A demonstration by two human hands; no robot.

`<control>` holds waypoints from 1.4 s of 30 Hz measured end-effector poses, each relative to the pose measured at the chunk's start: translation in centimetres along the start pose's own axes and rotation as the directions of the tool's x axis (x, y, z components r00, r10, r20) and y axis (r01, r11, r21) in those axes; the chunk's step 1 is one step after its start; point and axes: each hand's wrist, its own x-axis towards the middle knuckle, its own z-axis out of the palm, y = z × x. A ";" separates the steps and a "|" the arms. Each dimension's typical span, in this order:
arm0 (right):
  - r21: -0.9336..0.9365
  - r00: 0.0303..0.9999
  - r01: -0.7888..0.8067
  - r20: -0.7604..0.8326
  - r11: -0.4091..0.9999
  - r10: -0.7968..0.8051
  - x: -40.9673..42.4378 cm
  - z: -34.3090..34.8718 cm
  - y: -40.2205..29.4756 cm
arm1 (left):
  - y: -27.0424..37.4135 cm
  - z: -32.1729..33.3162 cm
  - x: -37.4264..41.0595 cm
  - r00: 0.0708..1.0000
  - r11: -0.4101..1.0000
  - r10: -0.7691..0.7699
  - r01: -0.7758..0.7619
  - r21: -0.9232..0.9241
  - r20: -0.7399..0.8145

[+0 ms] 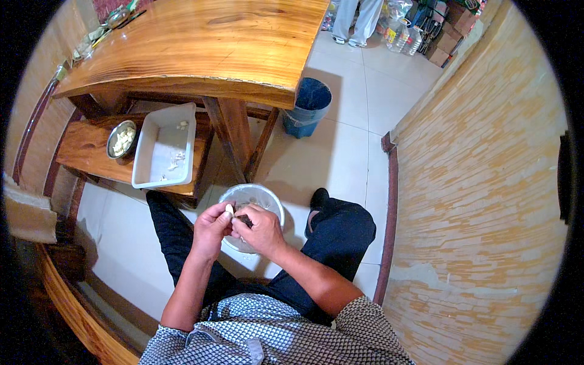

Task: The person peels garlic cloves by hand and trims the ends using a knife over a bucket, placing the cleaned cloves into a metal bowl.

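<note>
My left hand point(211, 228) pinches a pale garlic clove point(229, 210) between thumb and fingers. My right hand point(261, 229) meets it from the right, its thumb and finger at the clove's lower end; whether it grips a bit of skin cannot be told. Both hands are above a round bin point(278, 200) lined with clear plastic, with scraps inside. Left of it, on a low wooden bench, a white plastic tub point(159, 137) holds a few pale cloves and skins. Beside the tub, a metal bowl point(132, 148) contains several peeled cloves point(123, 140).
A thick wooden table point(191, 50) spans the upper left, above the low bench point(86, 148). A blue waste bin point(306, 107) stands by the table's corner. A person's legs point(358, 20), plastic bottles point(404, 39) and cardboard boxes point(445, 45) are farther back. A patterned wall point(474, 182) runs along the right.
</note>
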 end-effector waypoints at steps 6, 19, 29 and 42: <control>-0.133 0.998 0.060 0.009 0.989 -0.059 -0.2 -0.7 -0.1 | 0.5 0.5 -0.3 0.993 0.999 -0.009 0.004 0.040 0.120; -0.128 0.995 0.089 0.058 0.988 -0.082 0.3 -3.0 -0.2 | 1.8 -1.1 -1.0 0.951 0.960 0.125 -0.188 0.209 0.284; -0.283 0.978 0.188 0.142 0.941 -0.152 0.6 -3.1 -0.8 | 1.9 -0.6 -1.4 0.925 0.923 0.113 -0.233 0.305 0.363; -0.249 0.987 0.124 0.128 0.960 -0.095 0.2 -2.7 -1.0 | 1.7 -0.5 -1.3 0.931 0.926 0.129 -0.237 0.295 0.342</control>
